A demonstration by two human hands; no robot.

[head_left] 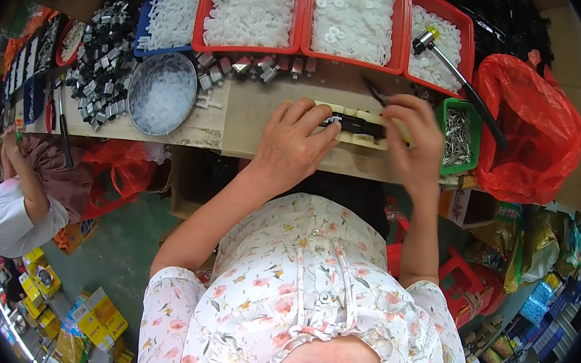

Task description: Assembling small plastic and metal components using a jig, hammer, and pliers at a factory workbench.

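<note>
My left hand [293, 143] rests over the left end of a cream-coloured holder [361, 142] on the bench. Its fingers and thumb hold down a long black plastic part [360, 126] lying in that holder, with a small white piece [336, 121] by the fingertips. Just right of the holder is my right hand [415, 141], smeared by motion, its fingers bent. From its fingertips a dark, thin, pointed tool [375, 90] sticks out toward the far left; its exact kind is unclear. The palm side of the right hand is hidden.
Red bins [299, 35] of white plastic pieces line the back, beside a blue bin [139, 34]. A hammer [467, 86] lies across the right bin. Nearby are a green tray [478, 126] of metal parts, a red bag [507, 181], a round metal bowl [130, 106] and piled metal-and-black parts [102, 65].
</note>
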